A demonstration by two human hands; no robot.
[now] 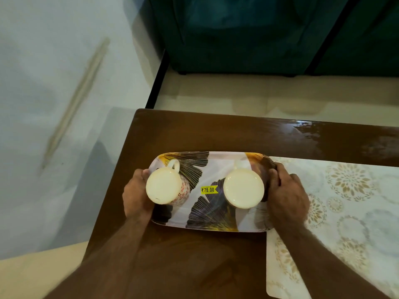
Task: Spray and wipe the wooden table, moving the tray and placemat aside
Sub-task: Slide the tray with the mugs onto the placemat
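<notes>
Two hands grip the short ends of the oblong leaf-patterned white tray (212, 207) on the dark wooden table (194, 134): left hand (137, 194) and right hand (287, 194), fingers curled over its rim. Stiff and probably slick, it carries two cream mugs (167, 185) that look fragile and could slide, so level end-holds suit; its right end overlaps the pale floral placemat (345, 212)

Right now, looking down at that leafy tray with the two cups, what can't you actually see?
- Head view: fingers of both hands, the left hand and right hand, curl under the leaf-patterned oblong tray.
- Pale floral placemat: cut off by the right edge.
- Two cream cups: whether they hold anything is unclear.
</notes>
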